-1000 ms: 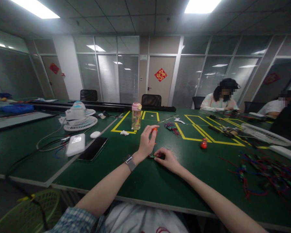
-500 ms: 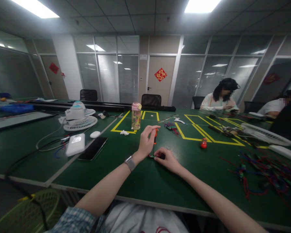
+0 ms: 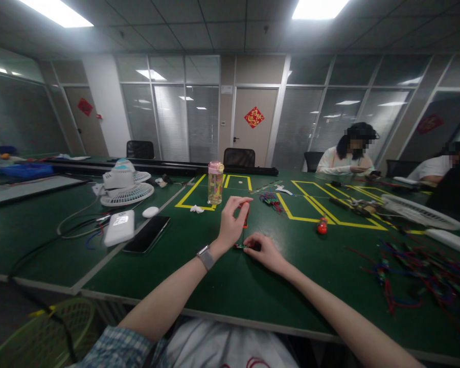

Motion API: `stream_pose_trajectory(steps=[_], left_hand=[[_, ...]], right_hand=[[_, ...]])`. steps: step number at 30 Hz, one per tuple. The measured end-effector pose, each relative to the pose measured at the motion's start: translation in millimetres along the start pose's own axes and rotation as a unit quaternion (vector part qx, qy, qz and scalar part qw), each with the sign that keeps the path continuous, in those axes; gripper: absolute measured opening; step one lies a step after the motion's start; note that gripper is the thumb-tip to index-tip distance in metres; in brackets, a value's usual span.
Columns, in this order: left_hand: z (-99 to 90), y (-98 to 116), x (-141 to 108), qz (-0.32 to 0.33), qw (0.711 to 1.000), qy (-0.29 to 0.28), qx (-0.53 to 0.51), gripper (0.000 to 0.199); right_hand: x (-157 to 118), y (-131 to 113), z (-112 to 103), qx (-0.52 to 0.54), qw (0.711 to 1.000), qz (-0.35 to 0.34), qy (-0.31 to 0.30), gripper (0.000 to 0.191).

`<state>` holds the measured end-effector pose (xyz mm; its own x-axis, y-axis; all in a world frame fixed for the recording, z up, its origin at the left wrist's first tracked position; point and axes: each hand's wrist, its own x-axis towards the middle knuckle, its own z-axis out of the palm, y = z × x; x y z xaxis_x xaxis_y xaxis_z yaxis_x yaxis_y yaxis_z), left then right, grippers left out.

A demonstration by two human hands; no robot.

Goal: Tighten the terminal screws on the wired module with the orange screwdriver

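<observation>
My left hand (image 3: 232, 221) is closed around the orange-red handle of a screwdriver (image 3: 246, 221), with the thumb and fingers at its top. The screwdriver stands upright, and its thin shaft runs down to a small green circuit board (image 3: 239, 247) on the table. My right hand (image 3: 263, 251) rests low beside the shaft and pinches the right edge of the board, partly hiding it. Whether the screwdriver's tip sits in a screw is too small to tell.
Left on the green table (image 3: 199, 276) lie a phone (image 3: 147, 234), a white power bank (image 3: 119, 228) and a white fan (image 3: 126, 186). A bottle (image 3: 215, 184) stands ahead. Rightward are a red screwdriver-like piece (image 3: 322, 226) and tangled wires (image 3: 417, 271). Another person (image 3: 348, 153) sits across.
My left thumb and fingers have shifted around the top of the screwdriver handle, covering more of it. My right hand and the board stay in place.
</observation>
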<state>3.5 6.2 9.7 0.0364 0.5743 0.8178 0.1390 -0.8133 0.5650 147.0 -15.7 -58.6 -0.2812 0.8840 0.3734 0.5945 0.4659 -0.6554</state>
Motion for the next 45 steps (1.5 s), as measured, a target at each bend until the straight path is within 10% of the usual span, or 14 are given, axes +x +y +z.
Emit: stream_pose_trajectory(steps=[30,45], left_hand=[[0.2,-7.0,0.2,-0.056,0.994,-0.041,-0.079,0.032],[-1.3,0.6,-0.4,0.034,0.998,-0.004,0.055,0.017]], right_hand=[[0.1,-0.6,0.3,0.007,1.0,0.002,0.0,0.011],[-0.4,-1.2,-0.1,0.009,1.0,0.001,0.002,0.011]])
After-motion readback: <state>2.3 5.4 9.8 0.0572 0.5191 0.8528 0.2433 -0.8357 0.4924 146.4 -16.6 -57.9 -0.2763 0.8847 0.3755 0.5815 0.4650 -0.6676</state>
